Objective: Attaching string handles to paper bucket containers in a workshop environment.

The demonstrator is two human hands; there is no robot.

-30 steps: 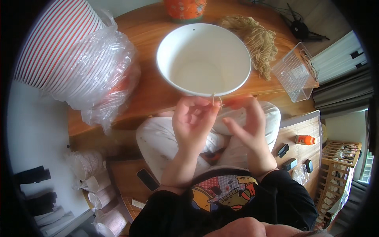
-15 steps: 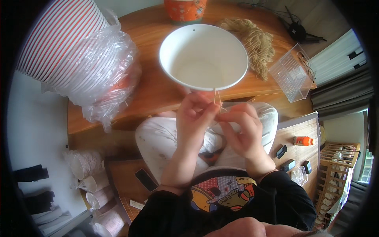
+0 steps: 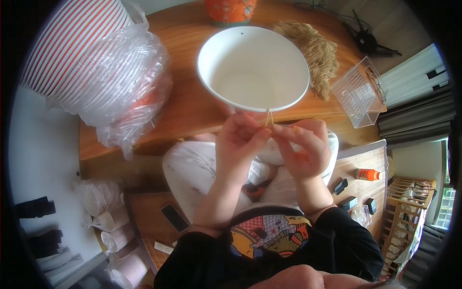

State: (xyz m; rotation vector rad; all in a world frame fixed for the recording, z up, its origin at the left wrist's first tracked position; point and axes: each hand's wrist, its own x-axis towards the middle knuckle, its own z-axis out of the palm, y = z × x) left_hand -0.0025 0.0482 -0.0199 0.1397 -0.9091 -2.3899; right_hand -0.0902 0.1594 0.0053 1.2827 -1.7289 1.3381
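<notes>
orange pot (image 3: 230, 9) cut off at top, string (image 3: 269, 118) ends hidden btwn fingers

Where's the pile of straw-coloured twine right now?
Head view, upper right: the twine pile lies on the wooden table, between the white bowl and the clear plastic box.

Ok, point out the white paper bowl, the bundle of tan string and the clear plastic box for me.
white paper bowl (image 3: 240, 82): head view, on its inner wall.
bundle of tan string (image 3: 315, 50): head view, on the middle of the strands.
clear plastic box (image 3: 358, 91): head view, on its see-through side.

Bare tabletop (image 3: 190, 103) between bowl (image 3: 253, 67), cup stack (image 3: 89, 58)
</notes>
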